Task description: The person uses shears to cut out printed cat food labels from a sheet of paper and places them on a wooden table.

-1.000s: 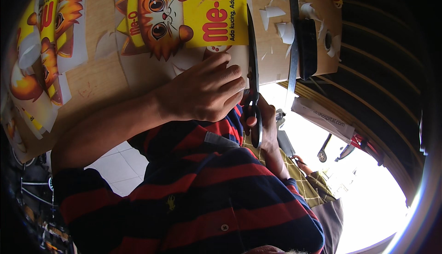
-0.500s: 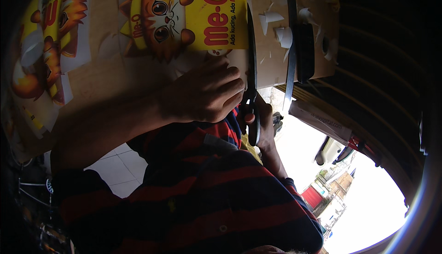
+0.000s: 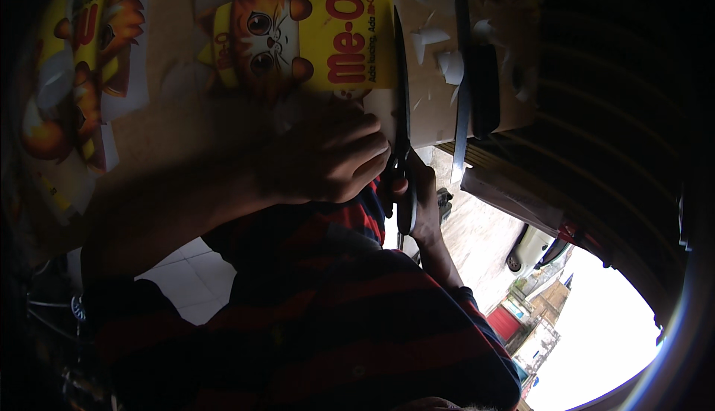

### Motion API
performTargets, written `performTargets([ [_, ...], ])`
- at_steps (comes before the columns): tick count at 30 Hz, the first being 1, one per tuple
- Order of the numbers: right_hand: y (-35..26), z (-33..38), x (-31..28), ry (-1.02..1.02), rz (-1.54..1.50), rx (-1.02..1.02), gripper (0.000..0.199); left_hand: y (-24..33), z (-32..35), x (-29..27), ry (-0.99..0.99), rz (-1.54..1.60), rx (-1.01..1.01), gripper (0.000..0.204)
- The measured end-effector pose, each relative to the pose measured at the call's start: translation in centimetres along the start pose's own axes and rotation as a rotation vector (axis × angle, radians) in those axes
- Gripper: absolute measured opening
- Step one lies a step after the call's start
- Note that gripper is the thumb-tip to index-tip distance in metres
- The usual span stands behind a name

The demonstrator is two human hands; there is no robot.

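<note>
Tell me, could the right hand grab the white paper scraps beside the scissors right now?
Probably not easily: the right hand is busy holding the scissors, though the white paper scraps lie nearby, apparently uncovered.

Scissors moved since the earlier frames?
Yes, slightly: the scissors have moved forward, toward the picture's top. Judged against the black block to their right, their tip now sits farther beyond its upper end.

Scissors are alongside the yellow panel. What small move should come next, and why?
Probably a gentle squeeze of the scissors by the right hand: they lie close along the right edge of the yellow panel, and the left hand is at the printed sheet, beside them. Whether they are parted is too dark to tell.
</note>
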State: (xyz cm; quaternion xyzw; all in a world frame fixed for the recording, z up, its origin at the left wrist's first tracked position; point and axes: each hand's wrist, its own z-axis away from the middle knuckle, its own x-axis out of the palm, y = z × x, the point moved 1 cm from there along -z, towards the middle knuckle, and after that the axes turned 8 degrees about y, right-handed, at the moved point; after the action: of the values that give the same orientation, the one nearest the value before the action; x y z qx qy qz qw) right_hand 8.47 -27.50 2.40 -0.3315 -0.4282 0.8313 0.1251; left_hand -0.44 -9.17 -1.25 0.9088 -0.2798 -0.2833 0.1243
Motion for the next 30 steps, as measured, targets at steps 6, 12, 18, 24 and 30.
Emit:
performTargets([
  [6,-0.5,-0.4,0.0,0.020,0.084,-0.012,0.072,-0.1,-0.4,-0.6,0.027,-0.017,0.015,0.019],
  [12,-1.1,-1.2,0.2,-0.013,0.022,-0.054,0.084,0.1,-0.1,-0.1,0.063,-0.014,-0.002,0.014],
  [18,-1.1,-1.6,-0.3,0.010,-0.001,-0.048,0.068,0.0,-0.2,-0.4,0.018,0.028,0.004,0.012],
  [24,-1.3,-1.8,-0.3,0.025,0.001,-0.040,0.066,0.2,-0.1,-0.2,0.042,0.025,-0.023,0.008],
  [30,-1.0,-1.9,-0.4,0.021,0.024,-0.045,0.065,0.3,-0.2,-0.6,0.053,0.028,-0.009,0.009],
])
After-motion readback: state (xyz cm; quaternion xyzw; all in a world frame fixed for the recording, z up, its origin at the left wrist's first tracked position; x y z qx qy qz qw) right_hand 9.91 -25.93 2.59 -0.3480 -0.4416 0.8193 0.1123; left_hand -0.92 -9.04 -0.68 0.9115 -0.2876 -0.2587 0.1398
